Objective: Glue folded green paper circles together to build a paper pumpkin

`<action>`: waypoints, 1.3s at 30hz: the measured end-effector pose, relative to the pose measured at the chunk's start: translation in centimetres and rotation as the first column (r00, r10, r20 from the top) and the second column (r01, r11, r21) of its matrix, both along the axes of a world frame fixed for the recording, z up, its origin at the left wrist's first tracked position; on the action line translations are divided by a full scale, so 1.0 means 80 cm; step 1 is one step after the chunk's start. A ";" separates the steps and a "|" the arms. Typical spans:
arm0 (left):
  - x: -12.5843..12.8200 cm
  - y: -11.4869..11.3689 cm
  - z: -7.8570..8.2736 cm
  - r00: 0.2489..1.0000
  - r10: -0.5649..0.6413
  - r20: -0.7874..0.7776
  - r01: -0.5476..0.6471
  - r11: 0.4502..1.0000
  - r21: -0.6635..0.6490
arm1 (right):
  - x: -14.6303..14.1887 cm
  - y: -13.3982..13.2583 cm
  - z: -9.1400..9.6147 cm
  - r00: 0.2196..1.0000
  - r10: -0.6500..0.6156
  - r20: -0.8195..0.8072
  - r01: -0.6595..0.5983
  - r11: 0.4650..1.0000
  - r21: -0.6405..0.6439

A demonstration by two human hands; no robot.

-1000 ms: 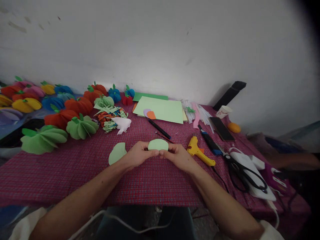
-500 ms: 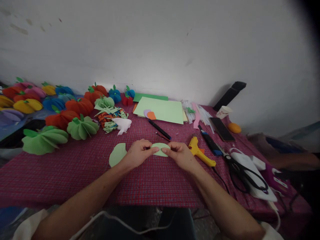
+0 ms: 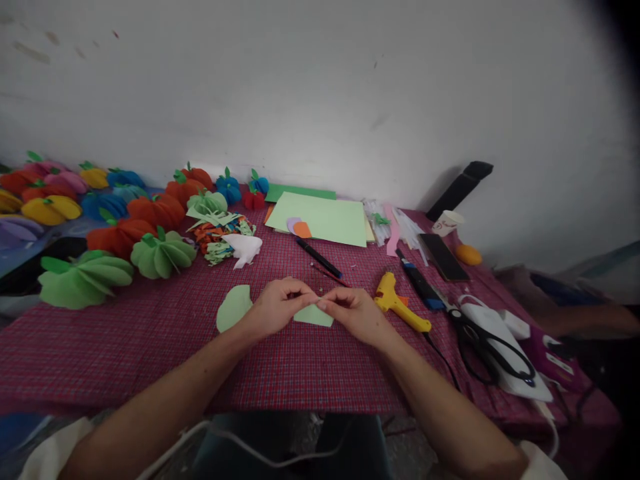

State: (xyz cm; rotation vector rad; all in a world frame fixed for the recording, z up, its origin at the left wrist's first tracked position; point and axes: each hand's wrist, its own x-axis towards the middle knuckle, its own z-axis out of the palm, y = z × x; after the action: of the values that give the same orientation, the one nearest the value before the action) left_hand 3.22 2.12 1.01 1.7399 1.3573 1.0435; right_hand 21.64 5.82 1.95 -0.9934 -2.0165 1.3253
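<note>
Between my two hands is a light green paper piece, its lower part showing below my fingertips and its upper edge hidden by them. My left hand pinches it from the left, thumb against fingers. From the right, my right hand pinches the same paper, the fingertips of both hands nearly meeting. Beside my left wrist lies a light green paper stack with a notch cut out at its upper right. A yellow glue gun rests just right of my right hand.
Paper pumpkins in several colours crowd the left. Behind my hands lie a black pen, paper scraps and light green sheets. To the right are scissors, a utility knife, a phone, a paper cup and a white power strip.
The held paper has turned in my hands: its rounded edge faced away before, and now a straight-edged part points toward me. My fingertips have come closer together.
</note>
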 end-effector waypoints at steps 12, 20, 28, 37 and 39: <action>0.002 0.000 -0.001 0.999 0.043 0.003 -0.043 0.998 0.050 | 0.007 0.004 0.002 0.997 0.045 0.070 -0.046 0.999 0.019; 0.000 0.001 -0.001 0.999 0.043 0.019 -0.042 0.999 -0.019 | 0.008 0.003 -0.001 0.993 0.024 0.115 -0.028 0.999 0.029; -0.003 0.002 -0.001 0.994 0.082 0.073 -0.075 0.993 -0.091 | 0.011 0.006 0.001 0.994 -0.029 0.105 0.025 0.999 0.037; -0.003 0.001 -0.007 0.995 0.084 0.050 -0.076 0.986 -0.148 | 0.015 0.010 0.000 0.997 0.016 0.081 -0.015 1.000 -0.003; -0.002 0.001 -0.006 0.996 0.057 0.072 -0.044 0.984 -0.173 | 0.015 0.010 -0.002 0.996 -0.006 0.085 0.006 1.000 0.003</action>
State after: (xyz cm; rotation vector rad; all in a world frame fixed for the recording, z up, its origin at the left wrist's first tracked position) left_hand 3.10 2.16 0.52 1.5320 1.4057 0.9807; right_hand 22.81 6.61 1.80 -1.0704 -2.0763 1.2966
